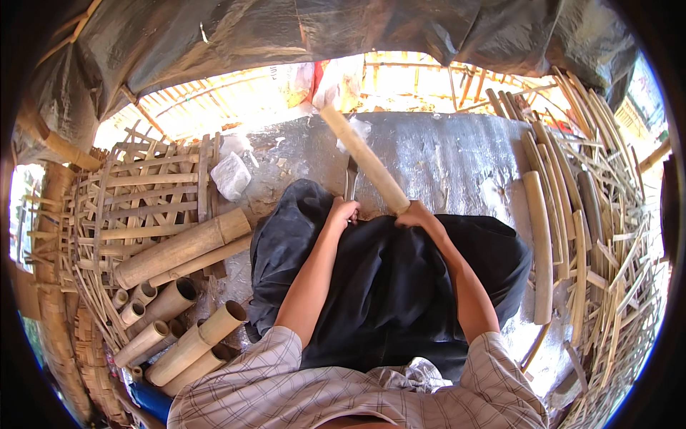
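Head view: bamboo slat sits ahead of your lap, pale and long, slanting from your right hand up and leftward, its far end lying over the bright edge of the floor. Right hand is closed around the slat's near end, by your knees.

Left hand is wrapped around a narrow tool, which points away from you, shiny low down and darker toward the tip. Too small to tell its exact kind. Tool and slat stand near each other; cannot tell whether they touch.

Under both hands, black cloth covers your lap and spread knees. Checked shirt below, short sleeves, bare forearms.

Beyond your knees, a grey floor sheet, glossy, with a white block on it, ahead and to your left.

Left side: thick bamboo tubes, some lying lengthwise, others with open ends toward your knee; slatted lattice behind them. Something blue shows at your left elbow.

Right side: split bamboo strips lie in a loose row beside a woven wall.

Overhead, a dark tarp, wrinkled.
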{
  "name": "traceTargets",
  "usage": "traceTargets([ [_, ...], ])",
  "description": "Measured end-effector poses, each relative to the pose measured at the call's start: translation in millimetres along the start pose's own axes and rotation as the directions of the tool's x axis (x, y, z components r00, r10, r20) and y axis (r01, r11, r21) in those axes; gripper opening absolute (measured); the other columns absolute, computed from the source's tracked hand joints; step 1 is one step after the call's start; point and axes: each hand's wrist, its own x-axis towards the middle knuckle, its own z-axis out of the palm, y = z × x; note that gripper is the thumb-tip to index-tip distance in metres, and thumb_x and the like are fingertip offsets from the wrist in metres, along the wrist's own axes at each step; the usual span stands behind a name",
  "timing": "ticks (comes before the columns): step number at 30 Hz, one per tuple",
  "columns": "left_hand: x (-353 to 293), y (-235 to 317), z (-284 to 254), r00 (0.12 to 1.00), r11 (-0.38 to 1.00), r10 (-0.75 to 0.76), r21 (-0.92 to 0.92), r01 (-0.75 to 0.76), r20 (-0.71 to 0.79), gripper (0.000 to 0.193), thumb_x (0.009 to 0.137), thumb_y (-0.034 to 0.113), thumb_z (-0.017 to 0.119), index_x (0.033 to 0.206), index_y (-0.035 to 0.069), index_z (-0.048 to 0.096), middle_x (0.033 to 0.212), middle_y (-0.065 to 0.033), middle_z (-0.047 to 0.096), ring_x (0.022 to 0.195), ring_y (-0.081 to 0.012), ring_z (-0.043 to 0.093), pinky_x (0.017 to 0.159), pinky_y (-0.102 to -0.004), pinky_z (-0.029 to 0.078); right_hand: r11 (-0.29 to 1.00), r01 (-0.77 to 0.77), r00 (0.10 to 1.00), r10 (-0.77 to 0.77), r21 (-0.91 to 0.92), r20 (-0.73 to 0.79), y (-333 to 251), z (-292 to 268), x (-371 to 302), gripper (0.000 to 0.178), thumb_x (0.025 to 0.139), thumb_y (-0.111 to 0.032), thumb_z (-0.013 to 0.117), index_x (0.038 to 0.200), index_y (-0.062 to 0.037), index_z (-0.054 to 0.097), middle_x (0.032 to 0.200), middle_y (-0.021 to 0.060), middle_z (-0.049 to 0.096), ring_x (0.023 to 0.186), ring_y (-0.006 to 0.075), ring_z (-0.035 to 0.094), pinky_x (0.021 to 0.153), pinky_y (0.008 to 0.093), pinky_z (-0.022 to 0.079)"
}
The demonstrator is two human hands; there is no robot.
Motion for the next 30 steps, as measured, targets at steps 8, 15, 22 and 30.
traceTargets([
  [8,0,3,2,1.000,0.991,0.013,-0.137,-0.009,0.023,0.009,0.076,-0.005,0.062,0.074,0.002,0.056,0.057,-0.0055,0.053,0.043,-0.0145,0.049,0.039,-0.0338,0.039,0.990,-0.130,0.987,0.134,-0.046,0.086,0,-19,-1,0.051,0.059,-0.033,0.084,0.094,0.0030,0.076,0.084,0.0184,0.076,0.077,0.0286,0.076,0.075,0.0408,0.060],
  [15,4,-11,-5,0.991,0.986,0.113,-0.118,-0.120,-0.068,0.003,0.080,-0.002,0.062,0.081,-0.004,0.060,0.054,-0.0103,0.054,0.040,-0.0206,0.051,0.037,-0.0381,0.041,0.718,0.096,0.992,-0.126,0.689,-0.006,-65,-67,-75,0.022,0.064,-0.004,0.073,0.082,0.0046,0.064,0.067,0.0100,0.068,0.052,0.0174,0.066,0.048,0.0317,0.053],
  [22,5,-10,7,0.992,0.973,0.117,-0.196,-0.124,-0.045,0.008,0.078,-0.001,0.064,0.074,-0.001,0.057,0.054,-0.0095,0.052,0.041,-0.0187,0.049,0.039,-0.0372,0.041,0.871,-0.056,0.997,0.076,0.488,-0.020,-59,-42,-49,0.021,0.067,-0.007,0.077,0.082,0.0048,0.068,0.066,0.0101,0.068,0.057,0.0176,0.067,0.049,0.0329,0.051],
  [30,-6,7,22,0.997,0.994,0.079,-0.078,-0.078,0.002,0.013,0.074,-0.002,0.064,0.083,0.000,0.055,0.057,-0.0085,0.054,0.043,-0.0164,0.050,0.037,-0.0356,0.040,0.997,0.067,0.974,-0.056,-0.042,0.220,38,-8,14,0.045,0.066,-0.025,0.085,0.093,0.0085,0.074,0.078,0.0194,0.075,0.068,0.0247,0.075,0.061,0.0385,0.059],
])
